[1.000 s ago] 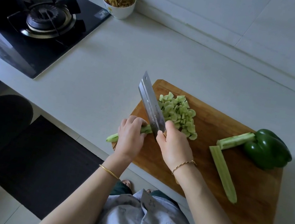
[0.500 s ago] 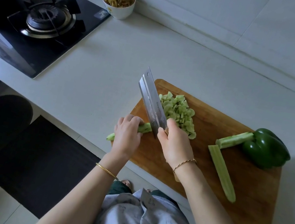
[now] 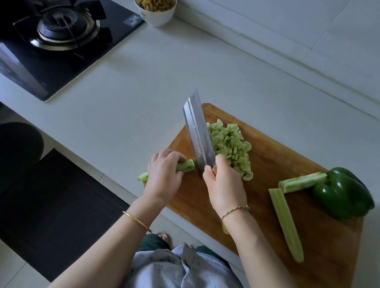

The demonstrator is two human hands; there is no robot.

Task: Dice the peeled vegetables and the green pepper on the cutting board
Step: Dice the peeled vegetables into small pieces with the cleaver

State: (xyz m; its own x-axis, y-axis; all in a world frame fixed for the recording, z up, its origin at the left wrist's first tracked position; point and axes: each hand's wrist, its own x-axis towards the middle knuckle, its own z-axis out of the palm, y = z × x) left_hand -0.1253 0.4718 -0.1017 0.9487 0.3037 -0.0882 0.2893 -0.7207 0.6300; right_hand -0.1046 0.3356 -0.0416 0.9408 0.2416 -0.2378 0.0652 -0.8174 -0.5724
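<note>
The light is dim and soft, a bit blue and grey — like daylight on a cloudy day. The pale counter (image 3: 144, 80) is the brightest part, mostly near its back edge. The floor below its front edge is very dark. A small shine sits on the knife (image 3: 199, 130) and on the green pepper (image 3: 345, 194), and the black stove (image 3: 52, 25) glints at its metal ring. Shadows are faint and fuzzy. Straight lines bend near the picture's edges — the wide lens does that. The corners look a little blurry.
</note>
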